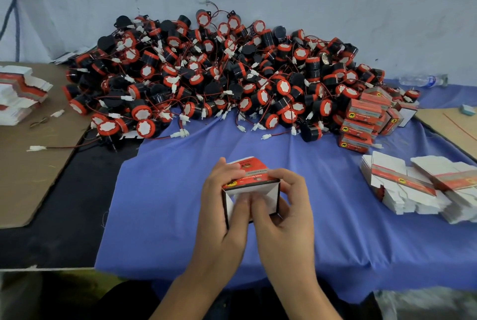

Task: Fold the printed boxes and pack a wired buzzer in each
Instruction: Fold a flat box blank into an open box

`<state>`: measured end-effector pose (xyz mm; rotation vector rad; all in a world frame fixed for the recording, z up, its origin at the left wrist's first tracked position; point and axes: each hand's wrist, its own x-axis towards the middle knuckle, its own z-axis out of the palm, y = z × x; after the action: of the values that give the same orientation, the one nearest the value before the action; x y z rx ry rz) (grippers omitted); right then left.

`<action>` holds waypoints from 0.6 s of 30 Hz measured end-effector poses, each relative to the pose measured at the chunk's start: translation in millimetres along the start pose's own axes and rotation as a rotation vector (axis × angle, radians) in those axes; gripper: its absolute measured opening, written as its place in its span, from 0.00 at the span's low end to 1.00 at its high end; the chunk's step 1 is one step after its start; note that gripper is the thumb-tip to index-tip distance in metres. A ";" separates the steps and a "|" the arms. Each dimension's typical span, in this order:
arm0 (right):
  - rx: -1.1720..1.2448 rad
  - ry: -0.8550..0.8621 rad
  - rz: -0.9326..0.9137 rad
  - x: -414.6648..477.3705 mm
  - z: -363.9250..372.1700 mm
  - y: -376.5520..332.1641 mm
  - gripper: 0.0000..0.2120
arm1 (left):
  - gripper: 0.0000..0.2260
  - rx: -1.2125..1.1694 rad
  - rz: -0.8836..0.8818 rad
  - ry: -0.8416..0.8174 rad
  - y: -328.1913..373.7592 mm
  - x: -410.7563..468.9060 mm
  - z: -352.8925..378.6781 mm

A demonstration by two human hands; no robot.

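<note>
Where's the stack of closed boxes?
Head view, right side: the closed boxes sit on the blue cloth against the right edge of the buzzer pile.

left hand [222, 206]: fingers curled | right hand [286, 206]: fingers curled (thumbs side by side) | hands close together

A red-topped printed box [251, 183], squared up, with its white end flaps partly tucked in at the near end, sits in the grip of the left hand [222, 206] and right hand [286, 206]. Beyond the grip, wired buzzers [219, 74], black with red caps and white plugs, lie heaped on the worktop. Closed boxes [366, 118] are stacked beyond-right; flat box blanks [413, 185] lie right, a second stack of blanks [20, 90] far left.
</note>
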<state>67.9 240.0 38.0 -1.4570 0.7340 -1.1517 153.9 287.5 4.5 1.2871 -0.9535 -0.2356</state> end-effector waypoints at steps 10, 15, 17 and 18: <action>0.486 -0.039 0.416 -3.2 -5.8 3.9 0.33 | 0.10 -0.210 -0.153 0.118 12.8 5.6 5.8; 0.558 0.016 0.406 -3.0 -0.3 3.6 0.34 | 0.09 -0.193 -0.189 0.145 19.9 -2.1 14.1; 0.514 0.050 0.390 -5.1 1.8 3.8 0.33 | 0.09 -0.160 -0.171 0.176 19.1 -4.2 15.0; 0.488 0.058 0.378 -6.1 2.1 4.8 0.33 | 0.09 -0.142 -0.162 0.188 18.6 -5.7 15.6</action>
<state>68.5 245.2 31.9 -0.8379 0.6733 -0.9913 132.9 286.0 17.9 1.2330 -0.6616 -0.2973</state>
